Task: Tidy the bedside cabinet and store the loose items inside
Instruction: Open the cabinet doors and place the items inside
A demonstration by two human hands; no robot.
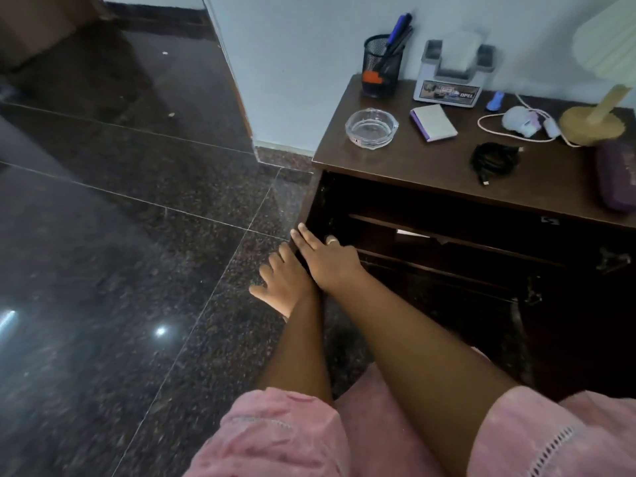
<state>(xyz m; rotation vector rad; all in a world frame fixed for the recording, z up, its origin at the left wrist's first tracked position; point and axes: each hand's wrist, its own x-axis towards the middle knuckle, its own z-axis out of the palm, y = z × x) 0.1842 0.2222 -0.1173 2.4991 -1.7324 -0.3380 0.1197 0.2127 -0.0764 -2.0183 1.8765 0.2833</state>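
Observation:
The dark wooden bedside cabinet [395,166] stands open at the right, with shelves visible in its dark inside. On top lie a glass ashtray [371,127], a notepad [433,122], a coiled black cable [494,160], a small white-and-pink device [519,120] with a white cord, a blue item [495,99] and a purple case [617,173]. My left hand [282,284] rests with spread fingers on the outer side of the cabinet's left front edge. My right hand [327,256], wearing a ring, lies flat on the inner side of that edge. Neither hand holds anything.
A black mesh pen holder [382,65] and a grey tissue holder [451,77] stand at the back against the white wall. A lamp base [590,123] sits at the right. Something white [413,232] shows on a shelf inside. Dark polished floor [137,235] spreads to the left.

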